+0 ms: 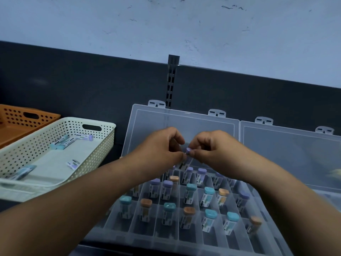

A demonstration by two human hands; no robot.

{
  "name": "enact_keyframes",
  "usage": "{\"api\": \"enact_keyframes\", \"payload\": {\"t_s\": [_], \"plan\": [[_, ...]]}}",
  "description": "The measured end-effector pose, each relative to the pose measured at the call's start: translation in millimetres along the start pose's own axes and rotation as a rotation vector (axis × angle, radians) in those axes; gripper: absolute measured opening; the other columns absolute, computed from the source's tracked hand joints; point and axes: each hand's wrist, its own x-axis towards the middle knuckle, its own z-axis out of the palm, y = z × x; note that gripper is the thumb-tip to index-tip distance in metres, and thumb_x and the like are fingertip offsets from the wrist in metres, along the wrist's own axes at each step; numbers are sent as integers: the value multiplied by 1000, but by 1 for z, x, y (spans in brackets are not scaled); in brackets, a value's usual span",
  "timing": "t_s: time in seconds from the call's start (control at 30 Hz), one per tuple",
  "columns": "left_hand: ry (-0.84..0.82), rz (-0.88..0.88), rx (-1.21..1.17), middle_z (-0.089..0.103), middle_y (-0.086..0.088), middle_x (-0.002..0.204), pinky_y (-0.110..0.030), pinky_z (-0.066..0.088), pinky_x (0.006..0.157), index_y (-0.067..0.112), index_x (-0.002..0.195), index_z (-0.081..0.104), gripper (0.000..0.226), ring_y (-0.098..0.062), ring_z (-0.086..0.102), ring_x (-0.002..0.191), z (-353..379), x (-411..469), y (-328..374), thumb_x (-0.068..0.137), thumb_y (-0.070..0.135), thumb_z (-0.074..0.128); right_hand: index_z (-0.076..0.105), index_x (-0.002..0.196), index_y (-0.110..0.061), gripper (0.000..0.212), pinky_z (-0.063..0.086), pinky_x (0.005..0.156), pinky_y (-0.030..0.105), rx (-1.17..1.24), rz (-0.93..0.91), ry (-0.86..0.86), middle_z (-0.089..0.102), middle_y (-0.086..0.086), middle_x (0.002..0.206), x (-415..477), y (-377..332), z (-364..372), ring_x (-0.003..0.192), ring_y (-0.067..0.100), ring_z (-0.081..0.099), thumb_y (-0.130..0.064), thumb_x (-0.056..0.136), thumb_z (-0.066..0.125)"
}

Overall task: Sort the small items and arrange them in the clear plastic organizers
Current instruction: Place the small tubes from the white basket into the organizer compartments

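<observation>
The purple-capped tube [188, 150] is partly hidden, being pinched near its cap by the left hand [162, 146] and the right hand [212, 147] above the far row of the clear organizer [166, 235]. The second organizer [287, 145] at three o'clock and the orange basket [13, 117] at nine o'clock are cut off by the frame; labels in the cream basket [103, 145] cannot be read.

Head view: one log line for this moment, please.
left hand, right hand: pinch purple-capped vial | over clear organizer far row | loose vials: cream basket
</observation>
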Motion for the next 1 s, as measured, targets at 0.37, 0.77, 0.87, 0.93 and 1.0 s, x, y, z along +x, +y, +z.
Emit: {"api": "enact_keyframes", "payload": {"t_s": [0.37, 0.77, 0.87, 0.93, 1.0], "plan": [[-219, 16, 692, 41, 11, 145, -28, 36, 100, 33, 143, 35, 66, -10, 47, 120, -16, -16, -23, 86, 58, 55, 70, 83, -21, 17, 53, 71, 33, -230, 109, -151, 68, 0, 83, 7, 15, 25, 75, 17, 63, -34, 91, 64], [-217, 20, 675, 38, 11, 147, -30, 34, 107, 32, 145, 34, 65, -11, 39, 131, -19, -19, -27, 88, 57, 54, 74, 98, -24, 12, 58, 77, 31, -248, 176, -292, 73, -4, 92, 15, 12, 37, 78, 12, 68, -27, 89, 67], [-213, 20, 666, 37, 10, 148, -29, 34, 106, 32, 145, 33, 66, -11, 39, 131, -20, -18, -29, 88, 57, 54, 74, 100, -24, 14, 57, 80, 32, -257, 177, -310, 73, -4, 95, 15, 11, 36, 82, 13, 68, -27, 89, 67], [-213, 19, 659, 37, 10, 148, -30, 33, 108, 32, 145, 33, 67, -11, 37, 133, -20, -18, -31, 87, 56, 55, 74, 99, -25, 13, 57, 81, 34, -269, 179, -312, 73, -4, 94, 15, 11, 36, 83, 13, 67, -28, 88, 67], [-214, 23, 661, 37, 10, 149, -31, 32, 109, 31, 145, 33, 67, -11, 36, 134, -22, -18, -33, 87, 56, 55, 75, 97, -25, 13, 57, 82, 34, -290, 181, -306, 73, -5, 93, 15, 11, 36, 83, 13, 67, -26, 88, 66]]}}
